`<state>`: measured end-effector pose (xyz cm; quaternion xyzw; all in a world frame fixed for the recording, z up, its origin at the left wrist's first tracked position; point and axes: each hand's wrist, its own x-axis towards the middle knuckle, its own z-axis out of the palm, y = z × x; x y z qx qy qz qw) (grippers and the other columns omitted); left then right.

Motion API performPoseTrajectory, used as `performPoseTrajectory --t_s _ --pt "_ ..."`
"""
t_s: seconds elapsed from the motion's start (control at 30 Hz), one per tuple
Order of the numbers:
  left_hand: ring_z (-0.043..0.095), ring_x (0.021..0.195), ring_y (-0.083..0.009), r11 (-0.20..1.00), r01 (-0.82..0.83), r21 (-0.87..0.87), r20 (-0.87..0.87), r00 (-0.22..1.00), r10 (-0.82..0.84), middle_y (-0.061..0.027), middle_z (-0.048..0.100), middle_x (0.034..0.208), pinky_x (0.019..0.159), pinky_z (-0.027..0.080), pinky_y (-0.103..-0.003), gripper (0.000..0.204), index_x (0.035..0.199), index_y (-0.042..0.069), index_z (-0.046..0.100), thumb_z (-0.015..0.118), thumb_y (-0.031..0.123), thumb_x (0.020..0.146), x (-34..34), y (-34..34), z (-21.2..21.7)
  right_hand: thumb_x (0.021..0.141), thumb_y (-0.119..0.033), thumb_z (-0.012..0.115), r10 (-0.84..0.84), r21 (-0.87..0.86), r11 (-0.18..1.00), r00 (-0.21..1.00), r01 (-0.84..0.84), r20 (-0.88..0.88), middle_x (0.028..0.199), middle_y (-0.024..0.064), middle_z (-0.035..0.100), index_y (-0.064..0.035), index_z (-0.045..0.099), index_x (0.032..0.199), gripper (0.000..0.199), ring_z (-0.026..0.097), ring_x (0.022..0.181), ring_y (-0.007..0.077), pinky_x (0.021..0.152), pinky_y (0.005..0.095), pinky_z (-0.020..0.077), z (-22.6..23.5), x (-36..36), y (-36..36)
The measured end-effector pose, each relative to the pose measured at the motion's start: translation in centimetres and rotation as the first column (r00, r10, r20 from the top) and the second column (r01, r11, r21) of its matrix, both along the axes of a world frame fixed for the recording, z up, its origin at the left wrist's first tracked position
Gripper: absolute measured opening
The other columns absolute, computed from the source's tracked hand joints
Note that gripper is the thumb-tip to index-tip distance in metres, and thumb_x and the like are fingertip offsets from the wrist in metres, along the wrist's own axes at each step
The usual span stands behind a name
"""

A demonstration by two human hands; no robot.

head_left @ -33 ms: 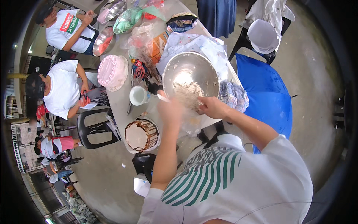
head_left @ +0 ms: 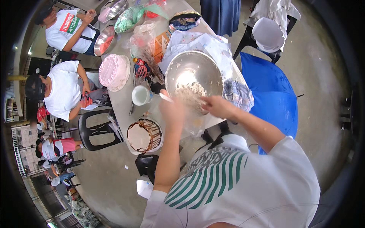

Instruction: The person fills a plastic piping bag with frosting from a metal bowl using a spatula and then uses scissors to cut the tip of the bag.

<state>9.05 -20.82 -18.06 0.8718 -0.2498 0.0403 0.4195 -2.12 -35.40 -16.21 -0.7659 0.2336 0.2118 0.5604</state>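
Observation:
A shiny metal mixing bowl [head_left: 178, 72] on the table holds a pale beige, creamy mixture [head_left: 190, 90]. My left hand [head_left: 172, 113], smeared by motion, is at the bowl's near left rim. Its fingers are wrapped round a tool with a white handle [head_left: 165, 96]; the tool's working end cannot be made out. My right hand [head_left: 219, 106] is closed at the near right rim, its fingertips reaching over the edge beside the mixture. Left of my left forearm sits a round cake [head_left: 140, 137] with dark chocolate drips.
A white tub [head_left: 141, 95] and a pink frosted cake [head_left: 113, 72] stand left of the bowl. White paper [head_left: 190, 41] and plastic bags lie behind it. A blue umbrella [head_left: 266, 91] is open to the right. An empty black chair [head_left: 98, 130] and two people are across the table.
My left hand has shifted slightly to the left with the white-handled tool. The mixture's blur has lessened and its surface shows clearer. My right hand stays at the rim.

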Motion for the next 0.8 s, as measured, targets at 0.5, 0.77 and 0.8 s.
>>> performPoseTrajectory --t_s 0.5,0.77,0.8 --pt "0.048 0.063 -0.0453 0.998 0.003 0.058 0.0 1.0 -0.003 -0.0207 0.044 0.065 0.057 0.037 -0.048 0.017 0.082 0.0 0.038 0.05 -0.005 0.071 -0.5 0.0 0.3 0.092 -0.022 0.052 -0.112 -0.117 0.983 0.965 0.143 0.237 0.081 0.0209 0.066 -0.0043 0.05 0.132 0.044 0.059 0.049 0.0283 0.047 0.0398 0.0497 -6.9 -0.2 -1.7" --pt "0.048 0.057 -0.0463 0.997 -0.011 0.074 0.046 0.999 0.007 -0.0204 0.047 0.061 0.054 0.037 -0.05 0.016 0.083 0.001 0.037 0.048 -0.005 0.073 0.1 0.2 -0.5 0.091 -0.017 0.05 0.03 -0.404 0.913 0.976 0.06 0.214 0.074 0.0202 0.063 -0.0015 0.054 0.124 0.037 0.062 0.059 0.0278 0.056 0.0394 0.0505 -8.0 -0.1 -2.8" --pt "0.048 0.057 -0.0463 0.998 -0.007 0.066 0.048 0.999 0.004 -0.0204 0.047 0.061 0.054 0.037 -0.05 0.016 0.083 0.001 0.037 0.048 -0.005 0.073 0.3 -0.1 -0.2 0.091 -0.017 0.05 0.028 -0.411 0.91 0.976 0.064 0.215 0.074 0.0202 0.063 -0.0015 0.054 0.124 0.037 0.062 0.059 0.0278 0.056 0.0394 0.0505 -8.3 -0.5 -2.6"
